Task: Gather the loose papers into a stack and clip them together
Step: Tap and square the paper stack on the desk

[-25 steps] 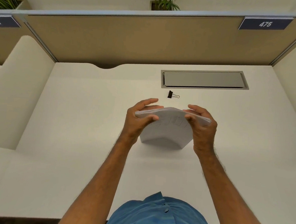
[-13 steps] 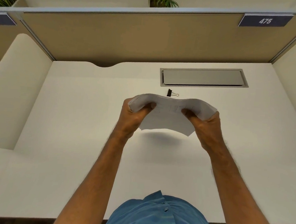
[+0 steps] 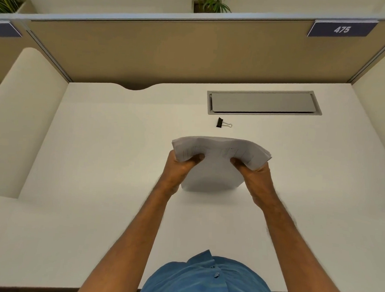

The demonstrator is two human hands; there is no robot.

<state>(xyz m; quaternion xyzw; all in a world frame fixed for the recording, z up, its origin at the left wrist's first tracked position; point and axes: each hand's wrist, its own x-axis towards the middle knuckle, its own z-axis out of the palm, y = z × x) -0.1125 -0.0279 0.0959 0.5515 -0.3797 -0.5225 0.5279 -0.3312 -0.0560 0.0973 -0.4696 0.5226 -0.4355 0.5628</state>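
A stack of white papers (image 3: 215,167) stands on its lower edge on the white desk (image 3: 96,162), its top bent toward me. My left hand (image 3: 179,167) grips the stack's left side, thumb on the front sheet. My right hand (image 3: 253,174) grips the right side the same way. A small black binder clip (image 3: 221,122) with silver handles lies on the desk just beyond the papers, apart from both hands.
A grey cable hatch (image 3: 264,102) is set into the desk behind the clip. A tan partition (image 3: 170,49) closes the back, with cream side panels (image 3: 20,112) left and right. My blue shirt (image 3: 205,282) fills the bottom.
The stack was lifted off the desk half a second ago and has come back down onto its lower edge. Both hands kept their grip on its sides.
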